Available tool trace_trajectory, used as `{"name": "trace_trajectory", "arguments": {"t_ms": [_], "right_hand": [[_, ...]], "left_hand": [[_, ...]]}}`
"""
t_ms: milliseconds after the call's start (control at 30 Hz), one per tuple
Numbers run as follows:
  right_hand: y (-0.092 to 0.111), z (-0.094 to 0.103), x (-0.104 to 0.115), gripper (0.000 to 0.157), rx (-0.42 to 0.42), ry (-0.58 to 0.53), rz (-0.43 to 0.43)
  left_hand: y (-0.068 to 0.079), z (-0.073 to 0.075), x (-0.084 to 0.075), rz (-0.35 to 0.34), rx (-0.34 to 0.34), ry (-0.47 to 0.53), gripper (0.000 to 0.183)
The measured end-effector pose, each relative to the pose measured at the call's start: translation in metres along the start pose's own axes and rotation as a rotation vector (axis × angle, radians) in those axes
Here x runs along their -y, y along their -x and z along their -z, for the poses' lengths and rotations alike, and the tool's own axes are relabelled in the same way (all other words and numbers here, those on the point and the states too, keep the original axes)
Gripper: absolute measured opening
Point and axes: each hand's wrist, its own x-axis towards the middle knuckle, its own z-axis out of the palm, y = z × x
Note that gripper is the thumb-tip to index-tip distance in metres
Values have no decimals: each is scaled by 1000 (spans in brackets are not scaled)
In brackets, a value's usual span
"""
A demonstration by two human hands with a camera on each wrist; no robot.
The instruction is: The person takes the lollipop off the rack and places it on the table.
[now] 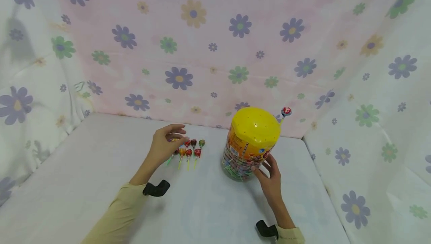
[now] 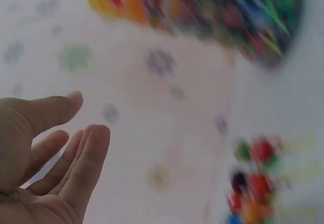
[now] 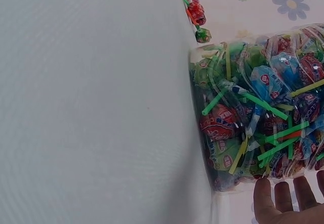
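Observation:
A tall clear jar [image 1: 235, 163] with a yellow lid [image 1: 257, 124] stands on the table, filled with wrapped lollipops [image 3: 263, 107]. My right hand [image 1: 271, 182] touches its lower right side, thumb in front and fingers farther round; several fingertips [image 3: 263, 183] meet the jar wall in the right wrist view. One lollipop [image 1: 286, 112] sticks up beside the lid's right edge. My left hand [image 1: 165, 145] hovers over the left end of a group of lollipops [image 1: 188, 153], partly covering them. Nothing shows between its thumb and loosely bent fingers [image 2: 93, 153] in the left wrist view.
The lollipops on the white table [image 1: 202, 206] lie in two rows, sticks toward me in the front row. A flowered cloth [image 1: 202, 49] rises behind the table and along both sides. Black wrist mounts [image 1: 156, 188] sit at both sleeves.

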Motion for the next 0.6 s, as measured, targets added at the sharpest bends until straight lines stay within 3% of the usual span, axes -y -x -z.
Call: {"name": "trace_trajectory", "arguments": {"t_ms": [167,300,600], "right_hand": [[-1,-2,1,74,0,1,-14],[-3,-2,2,74,8,-3,-13],[-2,1,-2,74,12,-16,-2]], "left_hand": [[-16,-40,-52,-86,103,167,41],[-32,-73,-88,-165,168,227,40],[-71,-137,-133,-263,207,140,34]]}}
